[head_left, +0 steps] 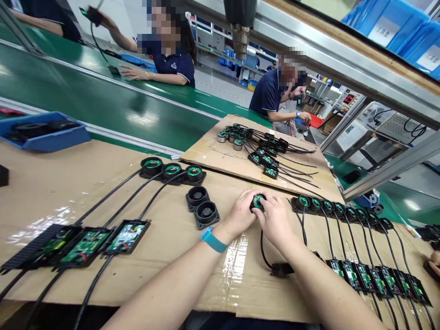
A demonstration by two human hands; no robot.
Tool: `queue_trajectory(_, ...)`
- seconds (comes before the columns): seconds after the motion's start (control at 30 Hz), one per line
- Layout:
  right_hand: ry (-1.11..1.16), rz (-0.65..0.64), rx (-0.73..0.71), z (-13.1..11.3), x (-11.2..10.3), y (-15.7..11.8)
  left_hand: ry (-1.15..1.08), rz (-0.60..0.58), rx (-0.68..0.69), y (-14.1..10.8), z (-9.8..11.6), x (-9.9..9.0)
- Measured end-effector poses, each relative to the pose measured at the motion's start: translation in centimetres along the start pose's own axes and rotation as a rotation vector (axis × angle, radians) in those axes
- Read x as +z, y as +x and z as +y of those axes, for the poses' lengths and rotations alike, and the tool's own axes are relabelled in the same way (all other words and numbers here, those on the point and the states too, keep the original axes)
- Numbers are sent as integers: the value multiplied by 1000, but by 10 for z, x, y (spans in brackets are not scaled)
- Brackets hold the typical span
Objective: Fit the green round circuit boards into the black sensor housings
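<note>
My left hand [240,210], with a teal band at its wrist, is closed around the side of a round black housing with a green circuit ring [257,201]. My right hand [276,219] grips the same housing, its thumb and fingers pressed at the top. A black cable runs down from it to a dark box [282,269], partly hidden by my right forearm. Left of my hands lie two black fan housings [206,213] without cables. To the right stands a row of round housings [327,208] with green rings, cabled to open circuit boxes [366,277].
Three larger open circuit boxes [84,247] lie at left, cabled to round housings [172,173]. Behind, a raised board [209,156] bears more cabled parts. A blue bin [44,137] sits at far left. Overhead hangs a tool [240,27]. Two co-workers handle parts beyond.
</note>
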State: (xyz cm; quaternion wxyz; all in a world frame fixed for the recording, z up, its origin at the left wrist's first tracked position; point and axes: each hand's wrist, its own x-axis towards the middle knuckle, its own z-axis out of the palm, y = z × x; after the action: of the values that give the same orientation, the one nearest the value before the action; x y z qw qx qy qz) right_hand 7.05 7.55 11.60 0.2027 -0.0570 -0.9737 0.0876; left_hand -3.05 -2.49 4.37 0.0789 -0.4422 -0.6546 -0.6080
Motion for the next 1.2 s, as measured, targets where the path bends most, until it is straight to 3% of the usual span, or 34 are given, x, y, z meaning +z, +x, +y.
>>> queue_trajectory(0.17,152,-2,73,8,5,1,-18,-26,-66,-3,-1,2)
queue_trajectory(0.3,212,-89,172,23,7,6,-76,-201,-158,-1,-5,-2)
queue_trajectory(0.37,208,-2,153,32,8,9,-120,-228,-170,4,-9,-7)
queue_trajectory(0.47,158,296,108,41,13,13,-154,-48,-170,10,-11,-15)
queue_trajectory(0.5,137,317,98,43,15,14,-155,42,-169,11,-11,-17)
queue_trajectory(0.57,96,166,65,46,21,16,-134,195,-164,11,-10,-19)
queue_trajectory(0.63,62,20,39,48,26,18,-104,267,-161,9,-9,-18)
queue_trajectory(0.77,8,165,73,44,25,18,-89,244,-118,5,-8,-15)
queue_trajectory(0.9,-6,-135,30,32,14,20,-83,289,-153,5,-5,-16)
queue_trajectory(1.03,-44,-67,85,20,5,23,-77,302,-171,7,-4,-19)
queue_trajectory(1.2,-91,-319,162,5,15,32,-166,282,-251,6,-5,-20)
